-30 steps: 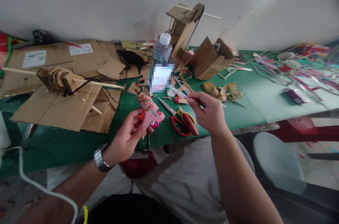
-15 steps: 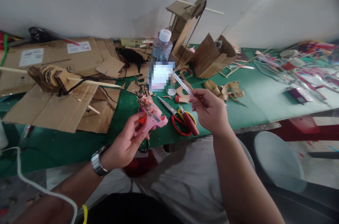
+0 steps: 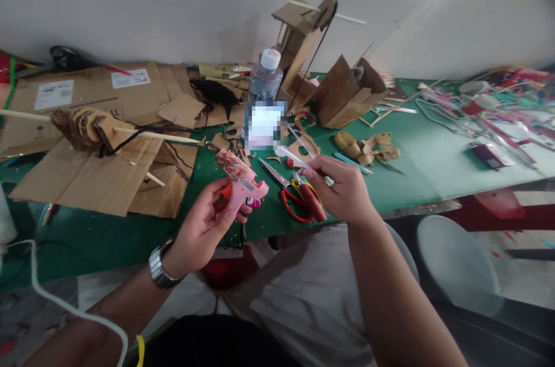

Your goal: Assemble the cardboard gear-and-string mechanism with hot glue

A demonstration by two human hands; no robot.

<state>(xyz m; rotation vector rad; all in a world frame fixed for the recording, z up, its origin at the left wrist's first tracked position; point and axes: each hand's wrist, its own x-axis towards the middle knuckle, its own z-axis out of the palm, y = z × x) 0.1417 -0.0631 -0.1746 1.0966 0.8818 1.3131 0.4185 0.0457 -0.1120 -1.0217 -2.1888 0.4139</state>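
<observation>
While the left hand (image 3: 200, 227) grips a glue gun (image 3: 241, 186) by its handle over a green table (image 3: 420, 173), the right hand (image 3: 342, 185) pinches a pale stick (image 3: 293, 156), apart from it. Scissors (image 3: 274, 173) lie between the hands; beyond stand a bottle (image 3: 265, 79) and, behind it to the right, a cardboard tower (image 3: 297, 55).

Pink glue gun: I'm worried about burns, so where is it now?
In the head view, the pink glue gun is in the left hand, just left of the red-handled scissors.
</observation>
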